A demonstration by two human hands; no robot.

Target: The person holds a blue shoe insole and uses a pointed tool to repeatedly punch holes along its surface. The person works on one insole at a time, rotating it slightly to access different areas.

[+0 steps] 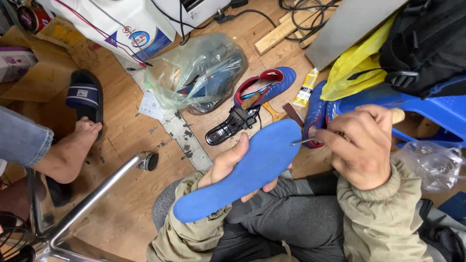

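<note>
The blue insole [245, 172] is gripped from below by the left hand [228, 162], fingers curled around it. A thin metal tool [303, 141] is pinched by the right hand [361, 145], at 3 o'clock of the insole's toe end. A blue shoe [267, 85] lies on the floor at 12 o'clock.

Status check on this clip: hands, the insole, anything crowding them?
Left hand grips blue insole from beneath. Right hand holds thin metal tool, tip at insole's edge. Blue shoe on floor beyond; nothing between the hands.
</note>
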